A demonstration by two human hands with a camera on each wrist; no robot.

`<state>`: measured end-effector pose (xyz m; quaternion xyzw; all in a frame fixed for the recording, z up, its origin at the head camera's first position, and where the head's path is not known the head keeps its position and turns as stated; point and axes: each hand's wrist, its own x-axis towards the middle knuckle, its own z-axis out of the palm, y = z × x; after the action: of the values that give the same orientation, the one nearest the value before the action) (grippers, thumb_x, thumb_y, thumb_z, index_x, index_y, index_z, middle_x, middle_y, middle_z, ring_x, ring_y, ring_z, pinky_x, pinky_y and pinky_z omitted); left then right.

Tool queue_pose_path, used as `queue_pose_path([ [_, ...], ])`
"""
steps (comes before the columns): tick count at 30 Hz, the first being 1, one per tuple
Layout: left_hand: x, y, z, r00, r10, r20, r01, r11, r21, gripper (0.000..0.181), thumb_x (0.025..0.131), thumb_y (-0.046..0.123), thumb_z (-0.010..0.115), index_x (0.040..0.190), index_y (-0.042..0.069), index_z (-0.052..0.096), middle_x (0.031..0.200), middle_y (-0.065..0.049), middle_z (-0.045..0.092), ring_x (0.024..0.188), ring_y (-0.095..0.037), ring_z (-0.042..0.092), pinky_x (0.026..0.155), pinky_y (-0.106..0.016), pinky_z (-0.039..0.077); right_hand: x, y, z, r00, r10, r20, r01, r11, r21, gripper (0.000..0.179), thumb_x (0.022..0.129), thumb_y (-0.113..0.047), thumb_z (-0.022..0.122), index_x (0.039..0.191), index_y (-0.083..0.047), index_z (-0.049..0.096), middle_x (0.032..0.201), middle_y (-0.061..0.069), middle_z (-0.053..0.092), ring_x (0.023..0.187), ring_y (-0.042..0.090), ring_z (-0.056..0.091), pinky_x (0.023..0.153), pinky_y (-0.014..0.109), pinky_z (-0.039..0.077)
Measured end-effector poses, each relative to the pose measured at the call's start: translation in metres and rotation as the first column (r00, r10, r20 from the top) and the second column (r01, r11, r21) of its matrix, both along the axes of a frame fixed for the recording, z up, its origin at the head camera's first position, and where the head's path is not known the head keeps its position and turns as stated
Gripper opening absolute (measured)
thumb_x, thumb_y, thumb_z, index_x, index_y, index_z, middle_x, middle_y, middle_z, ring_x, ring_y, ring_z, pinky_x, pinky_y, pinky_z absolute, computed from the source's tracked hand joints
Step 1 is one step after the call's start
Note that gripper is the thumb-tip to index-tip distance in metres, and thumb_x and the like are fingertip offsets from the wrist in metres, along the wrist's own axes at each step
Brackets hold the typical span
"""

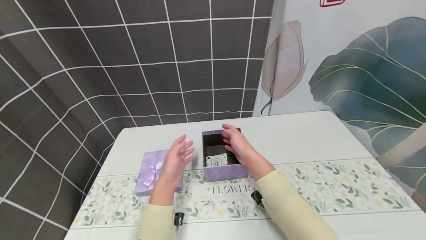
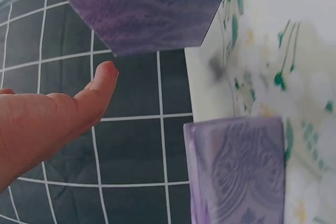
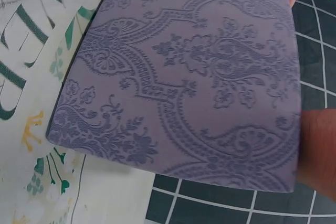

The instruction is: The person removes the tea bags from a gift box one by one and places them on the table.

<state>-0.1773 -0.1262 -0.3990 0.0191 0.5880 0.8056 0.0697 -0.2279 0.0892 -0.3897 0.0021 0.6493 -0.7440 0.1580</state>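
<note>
A purple patterned gift box [image 1: 226,173] stands without its lid, its dark inside showing. In it, at the near left, lies a small floral-printed piece [image 1: 217,159] with dark print; whether it is a card or a packet I cannot tell. My right hand [image 1: 237,144] hovers over the right side of the box, fingers loosely bent, holding nothing visible. To the left of the box, my left hand [image 1: 175,162] is raised with fingers spread and holds nothing. Below it, partly covered, is the purple lid [image 1: 144,181] with a ribbon bow [image 1: 153,172].
The white table [image 1: 299,136] carries a floral band with the word FLOWER in front of the box. A dark gridded cloth [image 1: 186,47] hangs behind and to the left. A pale curtain [image 1: 319,95] with leaf prints hangs at the right.
</note>
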Motion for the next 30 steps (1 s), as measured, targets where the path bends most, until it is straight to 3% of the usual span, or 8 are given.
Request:
queue_pose_path([
  [11, 0.000, 0.010, -0.008, 0.999, -0.021, 0.032, 0.020, 0.999, 0.043, 0.062, 0.103, 0.019, 0.037, 0.155, -0.003, 0.013, 0.153, -0.034, 0.026, 0.140, -0.047, 0.027, 0.115, -0.056, 0.019, -0.009, -0.005, -0.011, 0.996, 0.039, 0.082, -0.052, 0.985, 0.165, 0.054, 0.104, -0.026, 0.036, 0.155, -0.008, 0.031, 0.156, 0.026, 0.028, 0.139, 0.048, 0.027, 0.110, 0.058, 0.027],
  [19, 0.001, 0.019, -0.013, 0.998, 0.003, 0.060, -0.003, 1.000, -0.015, 0.062, 0.098, 0.006, 0.043, 0.155, -0.002, 0.020, 0.150, -0.033, 0.034, 0.138, -0.046, 0.032, 0.114, -0.055, 0.026, -0.010, -0.007, -0.016, 0.991, 0.074, 0.110, -0.096, 0.973, 0.212, 0.055, 0.104, -0.028, 0.037, 0.156, -0.008, 0.031, 0.156, 0.029, 0.027, 0.134, 0.042, 0.034, 0.106, 0.056, 0.032],
  [27, -0.001, 0.026, -0.019, 0.999, 0.031, 0.022, -0.027, 0.991, -0.130, 0.079, 0.080, -0.018, 0.048, 0.154, 0.000, 0.025, 0.150, -0.031, 0.037, 0.138, -0.044, 0.035, 0.109, -0.050, 0.035, -0.012, -0.006, -0.020, 0.989, 0.089, 0.116, -0.112, 0.970, 0.216, 0.056, 0.105, -0.030, 0.038, 0.155, -0.008, 0.030, 0.155, 0.030, 0.028, 0.134, 0.041, 0.036, 0.106, 0.055, 0.033],
  [30, -0.001, 0.026, -0.022, 0.999, 0.030, 0.012, -0.028, 0.989, -0.142, 0.080, 0.080, -0.020, 0.047, 0.154, 0.000, 0.025, 0.150, -0.031, 0.037, 0.138, -0.045, 0.035, 0.110, -0.050, 0.034, -0.013, -0.005, -0.021, 0.990, 0.081, 0.115, -0.104, 0.971, 0.213, 0.055, 0.105, -0.029, 0.038, 0.155, -0.008, 0.032, 0.154, 0.030, 0.030, 0.126, 0.042, 0.040, 0.102, 0.053, 0.036],
])
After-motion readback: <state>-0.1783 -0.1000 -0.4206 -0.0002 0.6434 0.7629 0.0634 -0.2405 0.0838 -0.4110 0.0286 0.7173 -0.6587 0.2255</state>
